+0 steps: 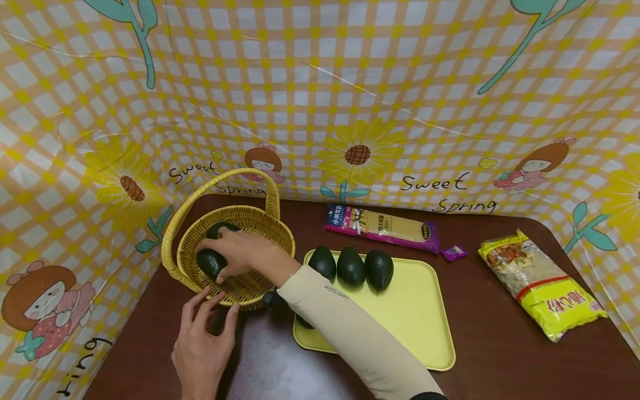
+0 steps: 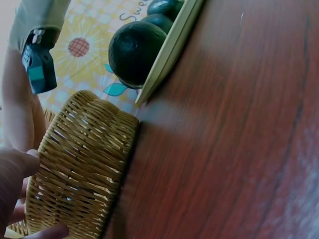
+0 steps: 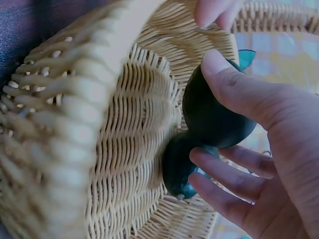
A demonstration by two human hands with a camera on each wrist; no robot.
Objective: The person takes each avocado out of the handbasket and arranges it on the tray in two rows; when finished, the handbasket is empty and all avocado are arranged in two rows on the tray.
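Observation:
A dark green avocado [image 3: 217, 109] is gripped by my right hand [image 1: 245, 253] inside the yellow wicker basket [image 1: 287, 239], thumb on one side and fingers on the other. Another avocado [image 3: 177, 167] lies just under it against the woven wall. My left hand [image 1: 205, 339] is at the basket's front rim, its fingertips over the edge and its thumb against the outer side. To the right, a yellow tray [image 1: 410, 333] carries a row of three avocados [image 1: 351, 266]. One more avocado [image 1: 302, 321] on it is mostly hidden by my right sleeve.
Behind the tray lies a purple pack of dried noodles [image 1: 382, 225], with a small purple wrapped packet [image 1: 454, 253] beside it. A yellow food bag [image 1: 542, 283] lies at the right. The basket's tall handle [image 1: 212, 186] arches above it. A checked cloth [image 1: 300, 105] hangs behind.

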